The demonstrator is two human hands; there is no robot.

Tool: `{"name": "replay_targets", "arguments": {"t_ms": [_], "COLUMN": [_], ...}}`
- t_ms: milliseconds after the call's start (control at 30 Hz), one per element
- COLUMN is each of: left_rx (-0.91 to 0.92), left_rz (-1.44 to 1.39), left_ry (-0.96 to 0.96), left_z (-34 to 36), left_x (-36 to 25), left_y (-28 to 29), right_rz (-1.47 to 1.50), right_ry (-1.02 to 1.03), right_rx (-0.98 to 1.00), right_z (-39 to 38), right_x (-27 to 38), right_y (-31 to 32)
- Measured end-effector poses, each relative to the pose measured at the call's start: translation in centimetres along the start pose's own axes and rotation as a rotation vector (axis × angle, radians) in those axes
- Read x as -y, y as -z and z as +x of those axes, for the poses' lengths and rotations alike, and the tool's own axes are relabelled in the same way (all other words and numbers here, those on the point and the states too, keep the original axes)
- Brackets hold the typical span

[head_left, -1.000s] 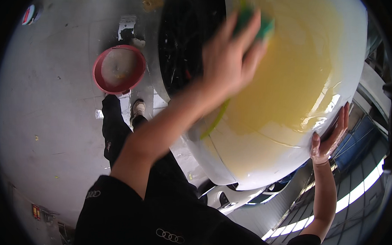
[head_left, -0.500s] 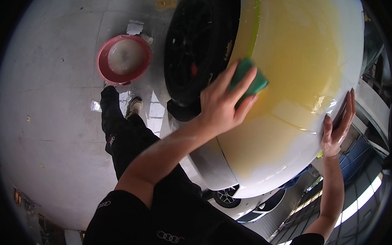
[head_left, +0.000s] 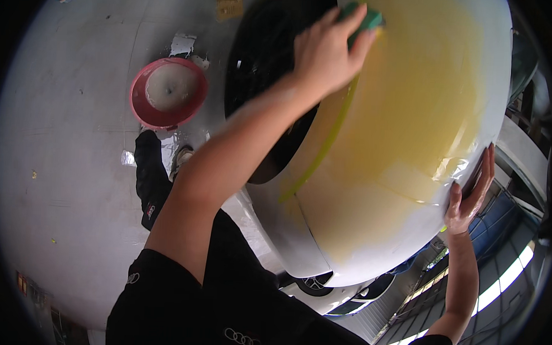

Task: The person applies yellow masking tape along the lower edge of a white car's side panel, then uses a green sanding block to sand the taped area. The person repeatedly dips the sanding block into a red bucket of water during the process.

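A green block (head_left: 369,20) was held by the left hand (head_left: 330,56) and was best kept flat. The right hand (head_left: 468,200) was rested, thumb wide, on the panel (head_left: 412,110).

In the left hand (head_left: 332,50), the green block (head_left: 369,21) looks dull. Right of that hand, the car panel (head_left: 370,267) is smooth — a bit shiny on its yellow patch (head_left: 412,104), but wet and very shiny close to the right hand (head_left: 470,194). Left of the left hand, the pink tub (head_left: 149,111) looks like plastic, and the floor (head_left: 75,184) is smooth with shiny spots. Below — dull cloth on the black sleeve (head_left: 156,284).
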State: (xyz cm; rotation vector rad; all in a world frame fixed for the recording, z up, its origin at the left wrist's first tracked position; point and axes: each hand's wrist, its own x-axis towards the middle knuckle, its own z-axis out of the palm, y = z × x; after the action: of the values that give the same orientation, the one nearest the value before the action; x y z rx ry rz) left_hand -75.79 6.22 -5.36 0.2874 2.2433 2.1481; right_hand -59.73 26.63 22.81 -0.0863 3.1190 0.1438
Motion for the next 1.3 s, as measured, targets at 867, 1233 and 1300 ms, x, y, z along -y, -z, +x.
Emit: {"name": "replay_targets", "arguments": {"t_ms": [867,1233,1300], "left_rx": [-0.008,-0.125,-0.002], "left_rz": [0.063,-0.159,-0.193], "left_ry": [-0.027,-0.058,-0.075], "left_z": [7.0,5.2,-2.9], "left_x": [2.0,-1.5,-4.8], "left_y": [-2.7,-4.1,-1.1], "right_rz": [-0.059,-0.036,-0.041], "right_ry": [-0.131,-0.085,-0.094], "right_rx": [0.094,0.034,0.028], "right_z": [-0.2,0.0,0.0], "right_x": [0.1,0.1,0.1], "right_y": [0.7,0.2,0.2]}}
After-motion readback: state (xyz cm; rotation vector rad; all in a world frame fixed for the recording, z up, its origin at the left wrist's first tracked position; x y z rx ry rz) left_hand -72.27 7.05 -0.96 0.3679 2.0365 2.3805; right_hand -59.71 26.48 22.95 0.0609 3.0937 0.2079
